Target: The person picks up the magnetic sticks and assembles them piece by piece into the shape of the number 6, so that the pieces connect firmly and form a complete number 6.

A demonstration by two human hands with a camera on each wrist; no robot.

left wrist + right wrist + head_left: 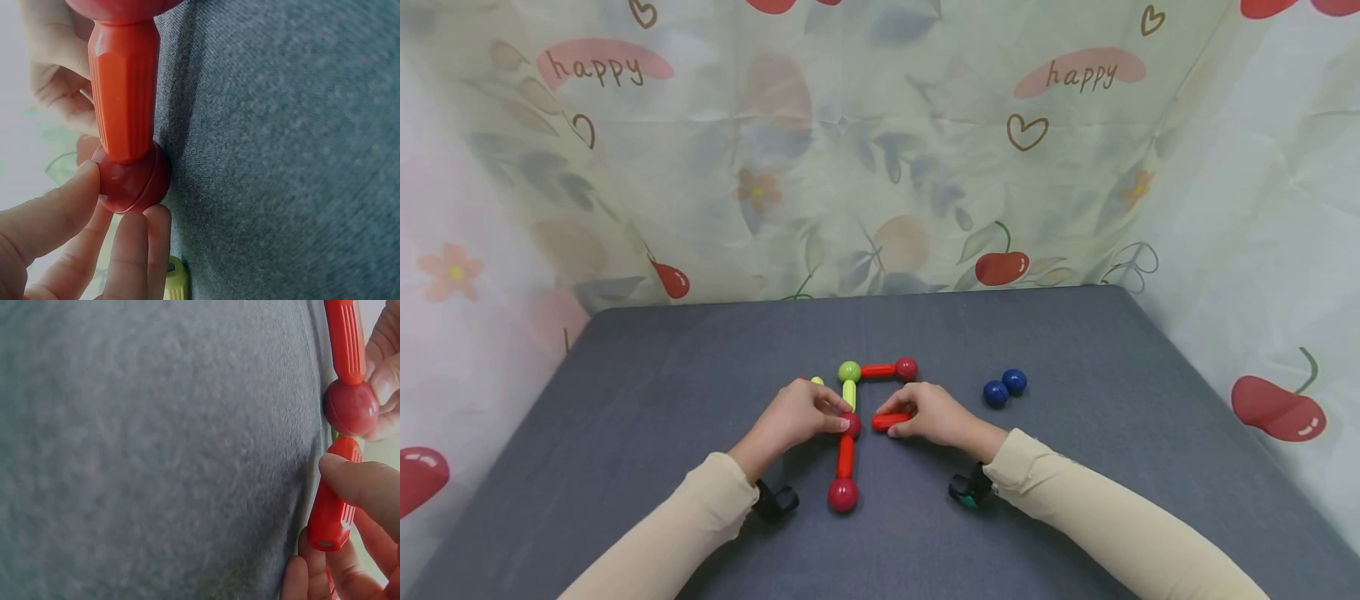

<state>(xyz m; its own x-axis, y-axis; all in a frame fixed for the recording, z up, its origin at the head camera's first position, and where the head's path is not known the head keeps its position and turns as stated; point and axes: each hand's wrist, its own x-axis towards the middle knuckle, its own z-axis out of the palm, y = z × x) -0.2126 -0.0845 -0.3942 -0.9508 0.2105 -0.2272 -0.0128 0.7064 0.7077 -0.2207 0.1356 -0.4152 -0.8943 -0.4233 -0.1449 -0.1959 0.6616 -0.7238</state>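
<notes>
My left hand (801, 411) pinches a dark red ball (134, 178) between thumb and fingers. From that ball a red rod (846, 457) runs toward me to another dark red ball (842, 495), and a yellow-green rod (849, 395) runs away to a lime green ball (849, 372). A further red rod (878, 371) joins the green ball to a dark red ball (907, 369) at the right. My right hand (936, 413) grips a loose red rod (331, 503) by its sides, level with the held ball and a small gap to its right in the head view.
Two blue balls (996, 393) lie side by side on the grey table (1060, 467), right of my right hand. Behind my left hand a yellow-green piece (817, 381) shows partly. A patterned curtain (842, 167) hangs round the table's back and sides.
</notes>
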